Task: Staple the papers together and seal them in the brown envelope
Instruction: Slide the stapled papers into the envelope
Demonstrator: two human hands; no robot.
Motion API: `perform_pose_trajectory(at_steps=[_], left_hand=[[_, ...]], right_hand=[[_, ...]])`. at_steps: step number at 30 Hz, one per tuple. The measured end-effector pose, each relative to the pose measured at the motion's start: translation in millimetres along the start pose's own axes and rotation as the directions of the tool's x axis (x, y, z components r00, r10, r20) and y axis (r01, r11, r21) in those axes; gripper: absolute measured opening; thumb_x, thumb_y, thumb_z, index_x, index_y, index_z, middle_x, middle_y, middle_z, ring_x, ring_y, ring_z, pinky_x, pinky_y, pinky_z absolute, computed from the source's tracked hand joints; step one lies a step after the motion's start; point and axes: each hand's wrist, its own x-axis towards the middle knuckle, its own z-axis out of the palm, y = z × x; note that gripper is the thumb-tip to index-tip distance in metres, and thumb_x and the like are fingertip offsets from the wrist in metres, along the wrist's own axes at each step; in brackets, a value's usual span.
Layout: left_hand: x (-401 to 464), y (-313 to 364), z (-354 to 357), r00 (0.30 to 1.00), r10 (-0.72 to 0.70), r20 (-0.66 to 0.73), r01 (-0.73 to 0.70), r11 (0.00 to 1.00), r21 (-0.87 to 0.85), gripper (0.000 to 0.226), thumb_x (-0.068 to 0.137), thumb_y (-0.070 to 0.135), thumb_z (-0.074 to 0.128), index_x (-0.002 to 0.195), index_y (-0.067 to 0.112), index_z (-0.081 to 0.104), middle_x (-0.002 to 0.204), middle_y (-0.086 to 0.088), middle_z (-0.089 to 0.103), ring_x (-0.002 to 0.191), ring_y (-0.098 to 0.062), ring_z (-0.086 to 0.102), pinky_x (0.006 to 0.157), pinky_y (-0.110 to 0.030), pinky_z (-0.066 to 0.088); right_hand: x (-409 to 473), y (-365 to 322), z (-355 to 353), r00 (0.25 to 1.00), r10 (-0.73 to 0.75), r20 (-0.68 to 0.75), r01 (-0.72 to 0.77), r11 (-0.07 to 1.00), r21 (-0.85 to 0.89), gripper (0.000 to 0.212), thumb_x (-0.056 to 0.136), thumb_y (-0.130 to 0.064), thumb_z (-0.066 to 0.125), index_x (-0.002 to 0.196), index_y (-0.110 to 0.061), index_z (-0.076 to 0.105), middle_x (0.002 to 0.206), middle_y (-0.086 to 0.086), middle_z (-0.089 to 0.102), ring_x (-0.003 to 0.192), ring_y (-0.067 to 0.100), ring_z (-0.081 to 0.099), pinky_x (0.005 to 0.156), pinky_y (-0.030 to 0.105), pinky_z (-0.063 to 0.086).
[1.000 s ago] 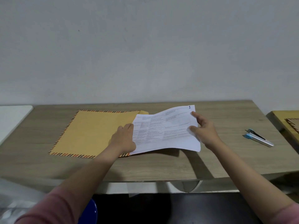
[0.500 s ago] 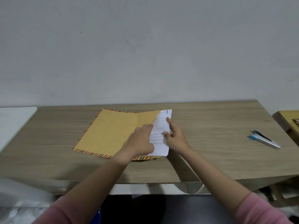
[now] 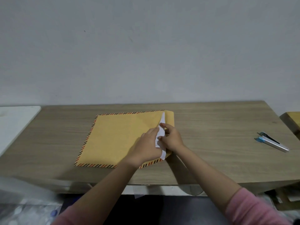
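Observation:
A brown envelope (image 3: 116, 138) with a striped red-and-black border lies flat on the wooden table (image 3: 211, 127), its open mouth and flap facing right. Only a narrow white strip of the papers (image 3: 162, 122) shows at that mouth; the rest is inside. My left hand (image 3: 146, 147) rests on the envelope's right part and holds its upper layer by the opening. My right hand (image 3: 172, 138) pinches the papers' edge at the mouth. A silver and blue stapler (image 3: 271, 142) lies far to the right, away from both hands.
A white surface (image 3: 14, 122) adjoins the table on the left. A yellowish wooden piece (image 3: 292, 120) stands at the right edge. The wall runs close behind the table. Clutter lies on the floor below the front edge.
The papers have slid leftward into the envelope, from mostly outside to nearly hidden. My right hand followed them to the mouth; my left hand stayed on the envelope.

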Motion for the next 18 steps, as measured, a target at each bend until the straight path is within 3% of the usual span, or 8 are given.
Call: perform_pose_trajectory(at_steps=[3, 6, 8, 12, 15, 18], left_hand=[[1.8, -7.8, -1.7, 0.999, -0.041, 0.002, 0.041, 0.999, -0.014, 0.077, 0.076, 0.021, 0.059, 0.146, 0.017, 0.026, 0.15, 0.0, 0.032, 0.13, -0.027, 0.037, 0.102, -0.041, 0.04], [3.9, -14.9, -2.6, 0.998, -0.059, -0.02, 0.058, 0.997, -0.043, 0.08, 0.073, 0.023, 0.062, 0.145, 0.017, 0.028, 0.146, 0.0, 0.036, 0.126, -0.025, 0.041, 0.097, -0.042, 0.045], [4.7, -16.0, -1.5, 0.998, -0.049, -0.025, 0.047, 0.997, -0.055, 0.08, 0.072, 0.024, 0.062, 0.145, 0.018, 0.028, 0.147, 0.001, 0.036, 0.126, -0.025, 0.042, 0.096, -0.042, 0.046], [4.1, -15.1, 3.5, 0.999, -0.032, -0.016, 0.03, 0.994, -0.105, 0.08, 0.073, 0.023, 0.061, 0.146, 0.02, 0.027, 0.149, 0.001, 0.034, 0.129, -0.024, 0.04, 0.1, -0.044, 0.044], [4.8, -16.6, 6.4, 1.0, -0.019, -0.02, 0.017, 0.994, -0.104, 0.08, 0.074, 0.024, 0.061, 0.146, 0.02, 0.027, 0.149, 0.001, 0.033, 0.131, -0.024, 0.04, 0.102, -0.044, 0.042], [6.8, -22.6, 8.1, 0.999, -0.023, -0.026, 0.02, 0.994, -0.105, 0.078, 0.078, 0.032, 0.061, 0.147, 0.023, 0.026, 0.151, 0.004, 0.031, 0.133, -0.022, 0.039, 0.103, -0.043, 0.042]], right_hand=[[0.3, 0.2, -4.5, 0.999, 0.029, 0.021, -0.029, 0.999, 0.024, 0.047, 0.086, -0.004, 0.058, 0.131, -0.016, 0.052, 0.105, 0.005, 0.064, 0.092, 0.015, 0.06, 0.084, 0.029, 0.048], [0.5, 5.5, -10.2, 0.997, 0.057, -0.059, -0.053, 0.996, 0.07, 0.035, 0.082, 0.001, 0.058, 0.114, -0.014, 0.062, 0.074, 0.0, 0.067, 0.075, 0.011, 0.065, 0.082, 0.037, 0.056], [-0.6, 5.2, -10.1, 0.994, 0.081, -0.07, -0.071, 0.989, 0.131, 0.029, 0.079, 0.004, 0.061, 0.101, -0.013, 0.066, 0.066, -0.001, 0.067, 0.071, 0.011, 0.067, 0.082, 0.039, 0.057], [-1.9, 1.1, -3.4, 0.995, 0.085, -0.05, -0.075, 0.983, 0.168, 0.028, 0.076, 0.006, 0.066, 0.087, -0.019, 0.067, 0.067, 0.0, 0.069, 0.074, 0.014, 0.068, 0.082, 0.036, 0.057], [-4.4, 0.7, -1.1, 0.998, 0.053, -0.045, -0.045, 0.985, 0.167, 0.027, 0.076, 0.006, 0.066, 0.093, -0.015, 0.068, 0.072, 0.0, 0.071, 0.077, 0.014, 0.069, 0.084, 0.038, 0.056], [-6.6, 6.6, -6.2, 0.99, 0.045, -0.132, -0.025, 0.988, 0.151, 0.029, 0.078, 0.003, 0.067, 0.103, -0.012, 0.067, 0.094, 0.002, 0.068, 0.091, 0.015, 0.064, 0.089, 0.035, 0.054]])
